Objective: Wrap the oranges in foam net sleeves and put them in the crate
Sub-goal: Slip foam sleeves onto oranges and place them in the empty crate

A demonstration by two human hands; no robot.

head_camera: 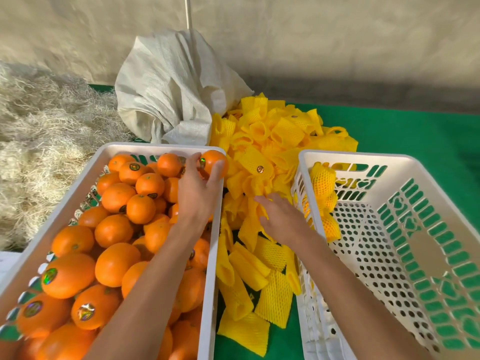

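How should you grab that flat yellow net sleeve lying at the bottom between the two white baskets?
Probably best to pinch the flat yellow foam net sleeve at its near edge, coming from above. It lies flat on the green cloth, apart from the heap, so a thumb-and-finger grip on one edge should lift only that one. Its open ends then let the fingers spread it.

The right hand [283, 216] hides its fingertips among the sleeves [262, 157]. The left hand [200, 188] covers part of an orange [214, 162]. Both crates [405, 237] run off the bottom edge.
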